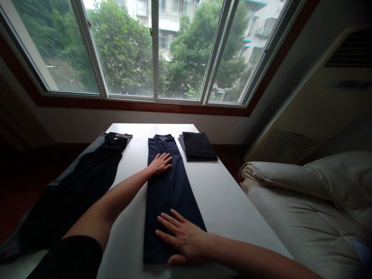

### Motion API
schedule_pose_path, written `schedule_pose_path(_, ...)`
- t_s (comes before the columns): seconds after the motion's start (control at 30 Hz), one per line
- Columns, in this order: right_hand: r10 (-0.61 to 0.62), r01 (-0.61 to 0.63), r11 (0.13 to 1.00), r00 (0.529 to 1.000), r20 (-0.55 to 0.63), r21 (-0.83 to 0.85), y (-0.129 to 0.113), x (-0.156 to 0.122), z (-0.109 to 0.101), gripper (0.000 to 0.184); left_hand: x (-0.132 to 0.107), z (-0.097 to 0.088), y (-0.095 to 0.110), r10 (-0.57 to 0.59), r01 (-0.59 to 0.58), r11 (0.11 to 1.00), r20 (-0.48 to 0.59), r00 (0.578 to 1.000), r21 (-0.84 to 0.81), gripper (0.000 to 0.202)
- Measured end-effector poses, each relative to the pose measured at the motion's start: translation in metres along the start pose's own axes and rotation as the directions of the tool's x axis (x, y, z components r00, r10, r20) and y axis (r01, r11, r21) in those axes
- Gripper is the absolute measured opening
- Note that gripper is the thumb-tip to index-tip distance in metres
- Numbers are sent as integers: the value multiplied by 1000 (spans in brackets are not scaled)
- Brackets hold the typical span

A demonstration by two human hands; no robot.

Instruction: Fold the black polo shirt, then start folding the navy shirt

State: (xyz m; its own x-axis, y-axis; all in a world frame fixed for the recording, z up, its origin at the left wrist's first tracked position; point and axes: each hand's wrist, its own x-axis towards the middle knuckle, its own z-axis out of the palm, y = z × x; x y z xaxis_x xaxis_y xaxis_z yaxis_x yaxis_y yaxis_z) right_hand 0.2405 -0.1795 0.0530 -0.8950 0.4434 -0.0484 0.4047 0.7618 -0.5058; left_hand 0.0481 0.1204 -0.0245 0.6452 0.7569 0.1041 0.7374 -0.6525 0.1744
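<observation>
A navy collared shirt, folded into a long narrow strip, lies lengthwise on the white table with its collar toward the window. My left hand rests flat on its upper part, fingers spread. Lower down, near the bottom end, my right hand is laid across it, also open with the fingers apart. Neither hand grips the cloth. Part of the strip's lower right edge is hidden under my right hand and forearm.
Dark and grey garments lie spread along the table's left side. A folded black and grey stack sits at the far right. Beyond the table is a window. A cream sofa stands right, near an air conditioner.
</observation>
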Motion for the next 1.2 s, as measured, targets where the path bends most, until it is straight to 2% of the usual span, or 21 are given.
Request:
schedule_pose_path(0.07, -40, 41, 999, 999, -15, 27, 3, -2, 3, 63, -16, 3, 14, -60, 59, 998, -42, 997, -24, 61)
schedule_pose_path(0.13, -9, 12, 999, 996, -91, 30, 13, -4, 4, 52, -37, 8, 29, -83, 81, 996, -69, 994, -36, 62)
schedule_pose_path(0.2, 100, -102, 995, 972, -211, -1, 29, -5, 4, 47, -61, 12, 44, -98, 95, 995, -76, 992, -41, 64)
schedule_pose_path(0.3, 282, -326, 943, 894, -348, -73, 50, -10, 5, 49, -98, 15, 66, -133, 130, 990, -59, 989, -46, 65)
schedule_pose_path(0.37, 331, -389, 914, 879, -343, -115, 56, -15, 9, 59, -120, 13, 80, -121, 120, 992, -44, 992, -43, 65)
schedule_pose_path(0.47, 308, -349, 926, 918, -249, -142, 51, -21, 16, 77, -142, 8, 95, -51, 50, 998, -27, 998, -33, 65)
schedule_pose_path(0.57, 301, -334, 932, 930, -210, -139, 42, -22, 19, 85, -149, 2, 102, -14, 14, 999, 0, 1000, -30, 65)
schedule_pose_path(0.87, 316, -344, 931, 927, -204, -124, 33, -22, 28, 83, -159, -6, 105, 0, 0, 999, 6, 1000, -45, 65)
schedule_pose_path(1.0, 321, -348, 930, 927, -193, -122, 35, -19, 28, 83, -160, -6, 101, 0, 0, 998, -1, 1000, -55, 64)
schedule_pose_path(1.2, 337, -357, 929, 926, -171, -101, 34, -12, 21, 84, -151, -3, 92, -2, 1, 999, -19, 1000, -50, 62)
